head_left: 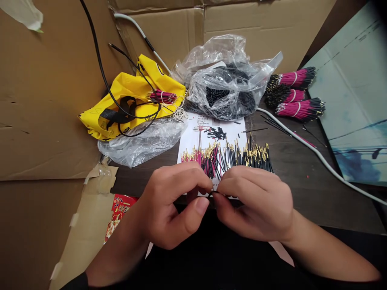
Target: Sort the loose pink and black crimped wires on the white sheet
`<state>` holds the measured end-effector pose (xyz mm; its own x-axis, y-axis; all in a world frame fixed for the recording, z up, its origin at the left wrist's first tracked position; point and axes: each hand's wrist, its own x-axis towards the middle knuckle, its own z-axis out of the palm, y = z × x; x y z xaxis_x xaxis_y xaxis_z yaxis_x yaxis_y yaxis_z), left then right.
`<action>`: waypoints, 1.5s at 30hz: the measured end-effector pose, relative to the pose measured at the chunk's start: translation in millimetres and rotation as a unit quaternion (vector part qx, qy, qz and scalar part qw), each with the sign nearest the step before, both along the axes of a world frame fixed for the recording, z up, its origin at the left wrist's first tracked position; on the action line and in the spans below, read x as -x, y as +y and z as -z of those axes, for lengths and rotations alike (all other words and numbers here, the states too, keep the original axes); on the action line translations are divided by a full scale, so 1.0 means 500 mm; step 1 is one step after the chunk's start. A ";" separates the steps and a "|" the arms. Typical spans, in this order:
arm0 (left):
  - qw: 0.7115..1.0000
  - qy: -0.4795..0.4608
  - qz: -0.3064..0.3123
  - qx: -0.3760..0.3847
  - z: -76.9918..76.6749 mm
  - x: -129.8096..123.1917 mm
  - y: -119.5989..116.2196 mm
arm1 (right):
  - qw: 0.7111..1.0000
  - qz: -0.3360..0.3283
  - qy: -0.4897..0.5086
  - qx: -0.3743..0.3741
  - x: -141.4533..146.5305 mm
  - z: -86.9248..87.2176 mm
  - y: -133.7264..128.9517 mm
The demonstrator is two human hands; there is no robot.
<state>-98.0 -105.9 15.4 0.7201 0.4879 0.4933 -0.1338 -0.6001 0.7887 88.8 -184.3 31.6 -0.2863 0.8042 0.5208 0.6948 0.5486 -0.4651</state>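
Note:
Close together at the table's near edge, my left hand and my right hand both have curled fingers. Between their fingertips shows a short, thin black wire; my right thumb and forefinger pinch one end, and my left fingers close around the other. Most of it is hidden by the fingers. Just beyond my hands, pink wires and black wires with gold-coloured tips lie in rows on a white printed sheet. Short black tube pieces are scattered farther up the sheet.
A clear plastic bag of black pieces stands behind the sheet. Tied pink-and-black wire bundles lie at right, near a white cable. A yellow bag with black cords sits at left. Cardboard walls enclose the table.

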 end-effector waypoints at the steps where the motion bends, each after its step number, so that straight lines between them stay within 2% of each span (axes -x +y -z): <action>1: 1.000 -0.002 -0.007 -0.007 -0.002 -0.001 0.000 | 1.000 0.000 -0.005 -0.001 -0.001 -0.003 -0.001; 10: 0.998 0.004 -0.046 -0.040 -0.004 -0.012 -0.005 | 1.000 0.005 -0.015 0.024 0.000 -0.016 -0.001; 18: 0.998 0.019 -0.043 -0.053 -0.011 -0.017 -0.004 | 0.998 -0.018 0.000 0.062 0.000 -0.016 0.004; 25: 0.999 0.010 -0.026 0.017 -0.010 -0.025 -0.008 | 0.987 -0.057 0.080 0.129 -0.002 -0.017 0.007; 31: 0.998 -0.002 -0.016 0.054 -0.005 -0.030 -0.009 | 0.977 -0.075 0.124 0.155 -0.002 -0.014 0.011; 39: 0.990 -0.037 0.059 0.125 0.005 -0.033 -0.003 | 0.963 -0.107 0.165 0.183 -0.004 -0.012 0.011; 45: 0.982 -0.052 0.081 0.162 0.010 -0.033 -0.006 | 0.952 -0.129 0.182 0.208 -0.006 -0.008 0.011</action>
<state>-81.4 -108.8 10.3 0.7557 0.5135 0.4065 -0.2971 -0.2845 0.9115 91.8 -178.8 35.7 -0.3628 0.8903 0.2750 0.3131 0.3944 -0.8640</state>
